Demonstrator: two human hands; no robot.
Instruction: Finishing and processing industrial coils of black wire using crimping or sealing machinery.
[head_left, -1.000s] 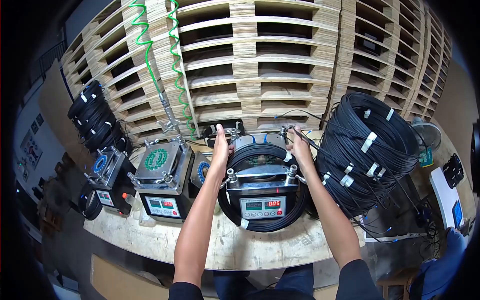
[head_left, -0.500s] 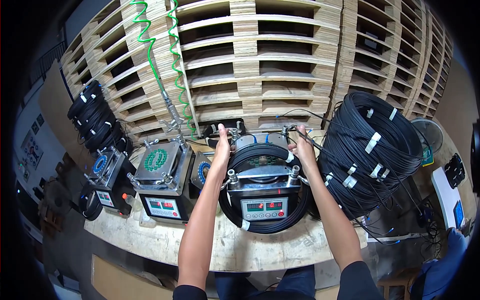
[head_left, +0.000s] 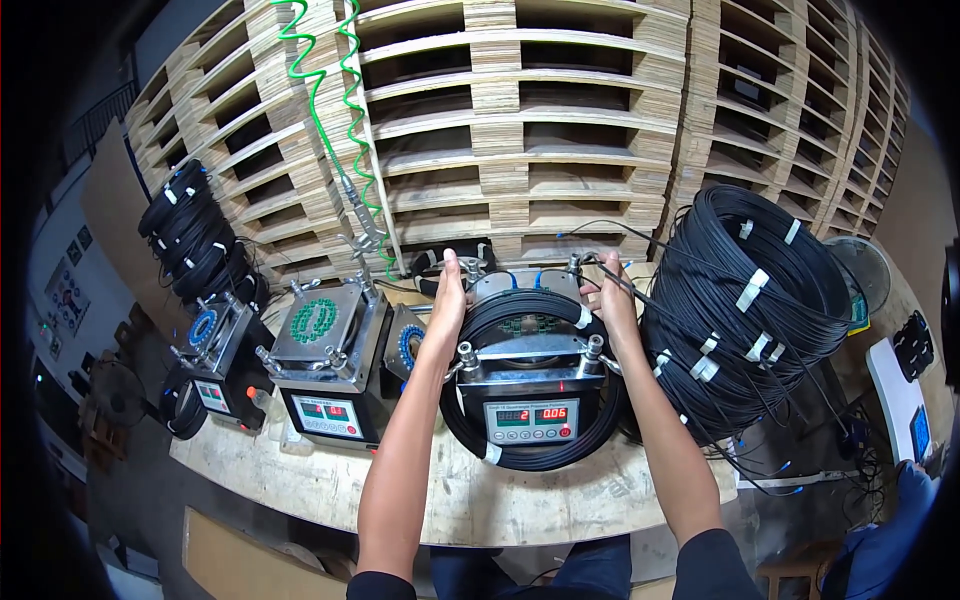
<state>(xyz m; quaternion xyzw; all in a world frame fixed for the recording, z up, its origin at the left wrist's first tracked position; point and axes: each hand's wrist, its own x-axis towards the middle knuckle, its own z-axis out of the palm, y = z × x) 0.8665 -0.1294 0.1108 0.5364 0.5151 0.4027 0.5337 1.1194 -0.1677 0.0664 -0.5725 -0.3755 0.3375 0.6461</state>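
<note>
In front of me stands a polishing machine [head_left: 530, 379] with a metal top, corner clamp posts and a red-lit display panel. A coil of thin black cable [head_left: 530, 459], bound with white tape, hangs around its front and lies over its top. My left hand [head_left: 450, 300] is at the far left clamp, one digit stretched upward; its other fingers are mostly hidden. By the far right clamp is my right hand [head_left: 612, 305], fingers bent inward beside a black cable end. What those fingers close on is hidden.
Two similar machines, one with a green-ringed top [head_left: 315, 320] and one blue-ringed [head_left: 203, 326], stand at left. A tall stack of black cable coils [head_left: 740, 320] rises at right. Behind are wooden pallets [head_left: 570, 140]. An air gun [head_left: 365, 230] hangs from a green spiral hose.
The hanging air gun has swung a little right and down. My right hand's fingers have shifted at the far right clamp, and the display reading has changed. My left hand stays by its clamp.
</note>
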